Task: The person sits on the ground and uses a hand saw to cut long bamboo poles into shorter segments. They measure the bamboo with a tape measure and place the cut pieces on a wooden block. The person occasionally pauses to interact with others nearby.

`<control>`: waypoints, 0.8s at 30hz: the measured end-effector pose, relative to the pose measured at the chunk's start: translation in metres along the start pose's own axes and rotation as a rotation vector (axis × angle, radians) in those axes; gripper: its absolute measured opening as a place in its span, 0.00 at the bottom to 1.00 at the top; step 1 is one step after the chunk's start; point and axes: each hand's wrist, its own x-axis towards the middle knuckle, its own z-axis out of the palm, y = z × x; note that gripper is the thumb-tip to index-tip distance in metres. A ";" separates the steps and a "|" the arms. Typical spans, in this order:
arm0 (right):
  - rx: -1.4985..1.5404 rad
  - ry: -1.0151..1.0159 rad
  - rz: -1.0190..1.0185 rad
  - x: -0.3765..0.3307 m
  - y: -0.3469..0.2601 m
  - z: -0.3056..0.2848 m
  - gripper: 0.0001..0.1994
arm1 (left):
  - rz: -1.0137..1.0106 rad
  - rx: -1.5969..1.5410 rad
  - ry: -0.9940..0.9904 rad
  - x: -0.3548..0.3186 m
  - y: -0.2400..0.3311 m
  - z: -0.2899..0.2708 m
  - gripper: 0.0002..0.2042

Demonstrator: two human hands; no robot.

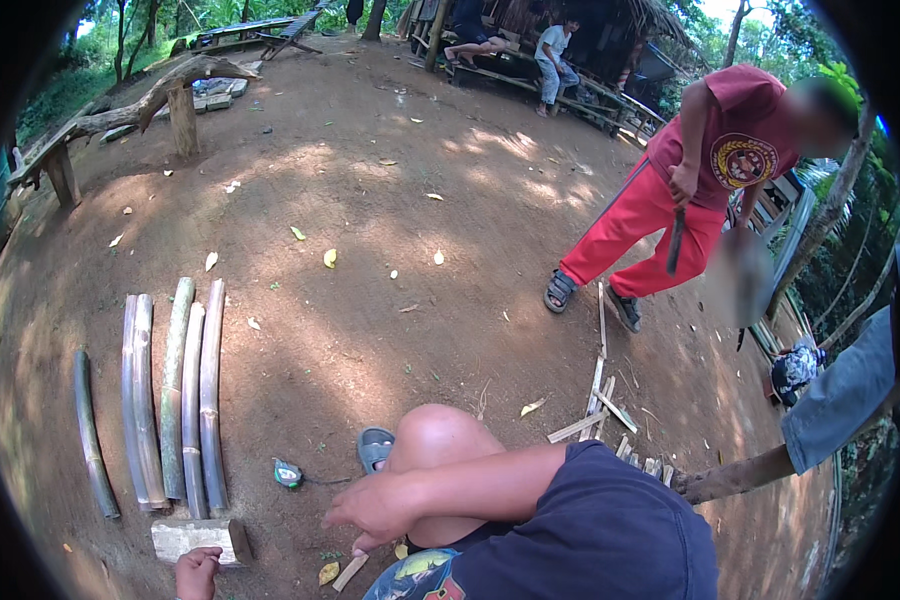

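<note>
My left hand (199,574) is at the lower left with its fingers curled, against the near edge of a short pale wooden block (188,541). Whatever the fingers may hold is hidden. My right arm crosses in front of my bent knee, and the right hand (372,510) hangs beside it with fingers apart. Just below its fingertips a small wooden strip (350,573) lies on the ground. Between my hands rests a tape measure (287,473). Several bamboo poles (176,390) lie side by side beyond the block, with a shorter dark pole (93,435) to their left.
A person in red trousers (630,232) stands at the right, holding a dark blade (676,240). Split wooden strips (598,408) are scattered near that person's feet. A log bench (160,95) stands far left. Someone sits outside a thatched hut (515,60) at the back.
</note>
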 end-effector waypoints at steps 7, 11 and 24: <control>0.218 -0.098 -0.128 0.035 0.010 -0.014 0.38 | -0.026 -0.026 -0.036 0.008 0.008 0.013 0.12; 0.151 -0.124 -0.061 0.079 0.022 -0.032 0.36 | -0.169 0.038 0.090 0.047 -0.086 -0.007 0.13; 0.708 0.592 0.635 -0.074 -0.001 -0.095 0.21 | 0.075 0.369 -0.552 0.023 0.293 0.131 0.11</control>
